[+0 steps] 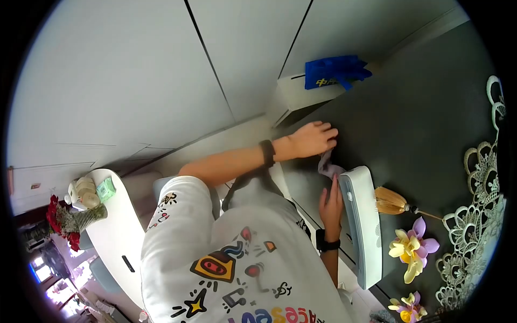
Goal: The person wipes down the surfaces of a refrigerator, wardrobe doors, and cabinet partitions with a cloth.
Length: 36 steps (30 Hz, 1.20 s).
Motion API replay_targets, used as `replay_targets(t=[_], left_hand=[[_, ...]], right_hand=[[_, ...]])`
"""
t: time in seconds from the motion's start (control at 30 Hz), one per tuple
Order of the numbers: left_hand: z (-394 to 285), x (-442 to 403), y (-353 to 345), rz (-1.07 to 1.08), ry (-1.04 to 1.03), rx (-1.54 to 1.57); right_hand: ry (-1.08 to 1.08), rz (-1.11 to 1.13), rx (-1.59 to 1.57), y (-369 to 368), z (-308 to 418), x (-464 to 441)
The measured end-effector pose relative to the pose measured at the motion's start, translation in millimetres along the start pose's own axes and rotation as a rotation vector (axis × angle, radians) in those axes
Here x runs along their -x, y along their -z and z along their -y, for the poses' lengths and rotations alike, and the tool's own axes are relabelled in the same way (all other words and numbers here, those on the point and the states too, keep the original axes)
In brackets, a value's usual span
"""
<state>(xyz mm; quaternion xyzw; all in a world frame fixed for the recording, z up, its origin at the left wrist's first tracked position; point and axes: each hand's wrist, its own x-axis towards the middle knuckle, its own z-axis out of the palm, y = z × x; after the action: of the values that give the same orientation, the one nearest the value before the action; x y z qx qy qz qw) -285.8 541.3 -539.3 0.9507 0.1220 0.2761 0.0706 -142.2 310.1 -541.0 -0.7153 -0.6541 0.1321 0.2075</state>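
Note:
My left hand [311, 140], with a dark band on its wrist, is closed on a crumpled greyish-lilac cloth [327, 166]. The cloth hangs from under my fingers over the edge of the dark tabletop [414, 113]. My right hand [331, 207], also with a black band on its wrist, has its fingers stretched out beside a long white device [366, 231]. Its fingertips reach the lower end of the cloth. Whether they touch the device's side I cannot tell. A tan brush-like tassel [390, 201] with a thin handle lies just beyond the device.
Yellow and purple flowers [412, 248] and a lace cloth [474, 231] lie on the dark tabletop. A blue bag [334, 72] rests on a white cabinet [293, 97]. A white table [116, 231] at the left carries a vase of red flowers [67, 223] and a green packet [106, 189].

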Motion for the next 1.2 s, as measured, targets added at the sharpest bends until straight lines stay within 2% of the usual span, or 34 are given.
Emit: replay_targets(t=[0.2, 0.3, 0.4, 0.5, 0.67, 0.77, 0.9, 1.1, 1.2], left_hand=[[28, 6, 12, -0.055, 0.133, -0.025], [51, 10, 15, 0.126, 0.269, 0.022], [87, 20, 12, 0.168, 0.286, -0.049], [125, 36, 10, 0.333, 0.346, -0.068], [185, 53, 41, 0.358, 0.337, 0.048], [210, 58, 50, 0.377, 0.442, 0.135], [234, 76, 13, 0.349, 0.603, 0.102], [244, 82, -15, 0.488, 0.682, 0.162], [240, 77, -34, 0.422, 0.668, 0.288]], right_hand=[[0.085, -0.029, -0.049, -10, 8, -33], [0.035, 0.01, 0.004, -18, 16, -51], [0.028, 0.02, 0.115, -37, 17, -75], [0.048, 0.007, 0.183, -58, 24, -108], [0.132, -0.121, 0.254, -78, 47, -164], [0.039, -0.097, 0.236, -100, 70, -194], [0.015, -0.168, 0.178, -139, 72, -225], [-0.118, -0.236, 0.037, -199, 57, -260], [-0.27, -0.279, 0.066, -224, 49, -271]])
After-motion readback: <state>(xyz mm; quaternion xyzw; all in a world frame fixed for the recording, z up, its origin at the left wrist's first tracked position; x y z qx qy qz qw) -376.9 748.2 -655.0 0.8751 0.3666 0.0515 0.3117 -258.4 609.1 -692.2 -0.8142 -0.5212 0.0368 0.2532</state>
